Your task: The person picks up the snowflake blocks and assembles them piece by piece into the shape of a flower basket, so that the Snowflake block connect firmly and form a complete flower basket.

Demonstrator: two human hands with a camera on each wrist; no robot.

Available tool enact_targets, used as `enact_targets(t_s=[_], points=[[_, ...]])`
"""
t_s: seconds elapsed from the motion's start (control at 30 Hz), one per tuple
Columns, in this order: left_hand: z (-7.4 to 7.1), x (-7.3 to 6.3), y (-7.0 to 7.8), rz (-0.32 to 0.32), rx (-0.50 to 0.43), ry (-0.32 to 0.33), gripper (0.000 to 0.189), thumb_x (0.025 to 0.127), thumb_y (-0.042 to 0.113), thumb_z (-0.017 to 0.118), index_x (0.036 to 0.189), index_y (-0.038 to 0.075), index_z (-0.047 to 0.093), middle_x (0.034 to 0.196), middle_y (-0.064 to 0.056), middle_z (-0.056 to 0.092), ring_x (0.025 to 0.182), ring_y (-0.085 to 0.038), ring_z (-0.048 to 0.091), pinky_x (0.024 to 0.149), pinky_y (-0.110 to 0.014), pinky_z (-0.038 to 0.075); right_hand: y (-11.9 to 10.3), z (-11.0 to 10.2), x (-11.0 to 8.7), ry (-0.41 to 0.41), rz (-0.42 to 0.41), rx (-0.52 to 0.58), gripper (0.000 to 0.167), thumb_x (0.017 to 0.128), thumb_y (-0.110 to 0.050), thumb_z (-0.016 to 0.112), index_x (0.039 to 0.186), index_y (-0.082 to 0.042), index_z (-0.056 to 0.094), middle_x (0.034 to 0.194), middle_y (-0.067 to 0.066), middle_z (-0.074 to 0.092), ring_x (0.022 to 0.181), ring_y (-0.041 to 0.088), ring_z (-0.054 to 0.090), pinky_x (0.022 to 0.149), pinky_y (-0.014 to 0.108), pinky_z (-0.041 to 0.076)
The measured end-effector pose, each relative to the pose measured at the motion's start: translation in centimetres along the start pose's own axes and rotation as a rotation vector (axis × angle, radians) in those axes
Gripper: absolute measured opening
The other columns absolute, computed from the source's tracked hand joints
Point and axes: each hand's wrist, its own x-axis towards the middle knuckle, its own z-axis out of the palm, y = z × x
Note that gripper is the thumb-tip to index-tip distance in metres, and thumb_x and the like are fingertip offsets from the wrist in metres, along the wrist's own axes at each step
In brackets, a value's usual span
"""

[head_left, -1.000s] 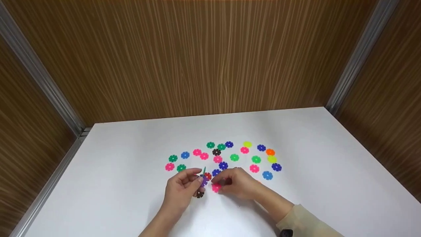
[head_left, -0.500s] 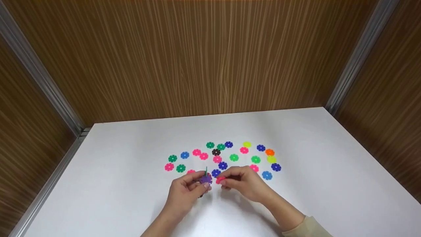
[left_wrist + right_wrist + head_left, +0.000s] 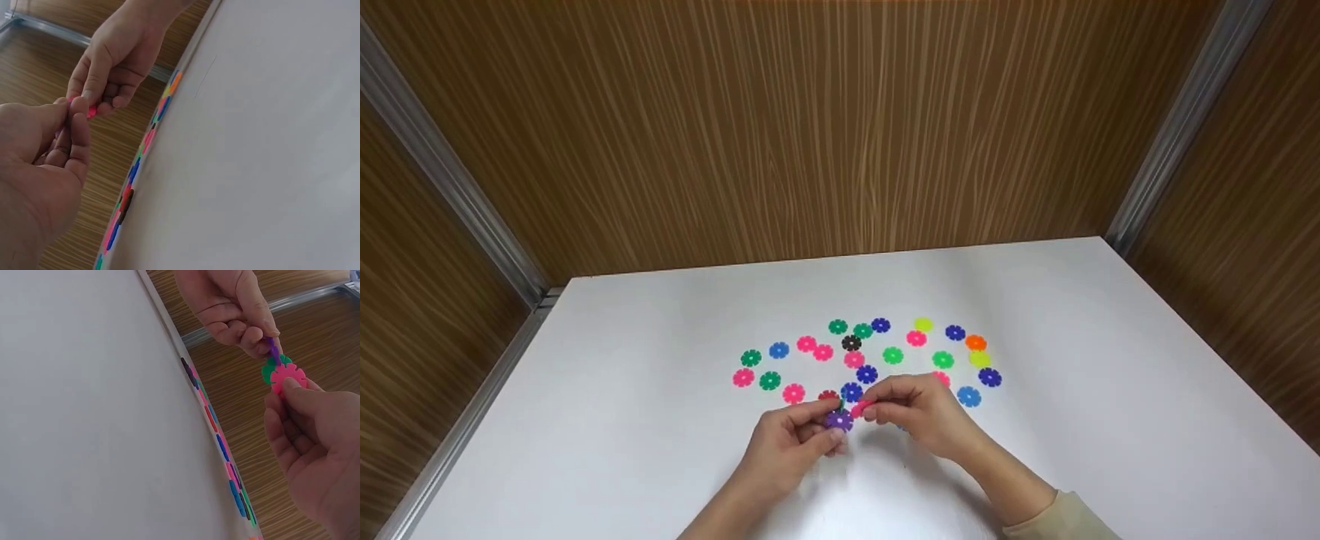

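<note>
My left hand (image 3: 791,450) pinches a purple notched plastic disc (image 3: 840,421) between thumb and fingers. A green notched disc (image 3: 266,374) stands crosswise to the purple one and appears slotted into it. In my right hand (image 3: 922,414), thumb and fingers pinch a pink notched disc (image 3: 288,376). Its edge meets the purple disc in the right wrist view; whether their slots are engaged, I cannot tell. Both hands are close together above the white table, and in the left wrist view fingers mostly cover the discs.
Several loose discs lie flat beyond the hands on the white table (image 3: 622,390), among them a black disc (image 3: 851,343), an orange disc (image 3: 976,342) and a light blue disc (image 3: 970,397). Wood-grain panels (image 3: 840,135) stand behind and at both sides.
My right hand has lifted the pink disc and brought it, turned more edge-on, up to the purple disc. The left hand has shifted a little to the right with the joined discs.
</note>
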Motion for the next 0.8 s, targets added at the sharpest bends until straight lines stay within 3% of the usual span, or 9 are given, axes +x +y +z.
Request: enact_targets(t_s=[0.17,0.4,0.67,0.8], points=[[-0.11,-0.19,0.19,-0.003,-0.048,-0.028,0.044,0.099,0.002,0.073,0.142,0.001,0.065,0.108,-0.021,0.074,0.091,-0.024,0.076,0.088,-0.030,0.061,-0.02,-0.09,0.04,-0.012,-0.021,0.049,0.012,0.100,-0.007,0.074,0.110,-0.005,0.080,0.102,0.011,0.079,0.092,0.025,0.075,0.086,0.035,0.063],[-0.20,-0.19,0.18,-0.013,-0.010,-0.037,0.040,0.100,0.004,0.073,0.139,0.000,0.067,0.107,-0.023,0.073,0.089,-0.023,0.075,0.087,-0.029,0.062,-0.27,-0.21,-0.01,-0.022,-0.011,0.014,0.017,0.100,-0.005,0.072,0.113,0.004,0.078,0.103,0.010,0.079,0.093,0.024,0.076,0.085,0.033,0.063],[-0.12,-0.15,0.06,0.007,-0.006,-0.054,0.041,0.100,0.006,0.073,0.140,-0.001,0.067,0.103,-0.017,0.074,0.088,-0.023,0.075,0.085,-0.028,0.062,-0.69,-0.21,-0.06,-0.048,-0.045,0.002,0.015,0.099,-0.002,0.073,0.112,-0.001,0.081,0.105,0.010,0.080,0.096,0.026,0.077,0.087,0.034,0.063],[-0.03,-0.18,0.03,0.003,-0.005,-0.056,0.040,0.100,0.005,0.073,0.139,0.000,0.067,0.104,-0.017,0.074,0.088,-0.022,0.075,0.086,-0.028,0.062,-0.61,-0.20,-0.10,-0.052,-0.019,0.030,0.017,0.098,-0.002,0.073,0.114,0.000,0.079,0.107,0.011,0.079,0.098,0.026,0.077,0.088,0.035,0.062]])
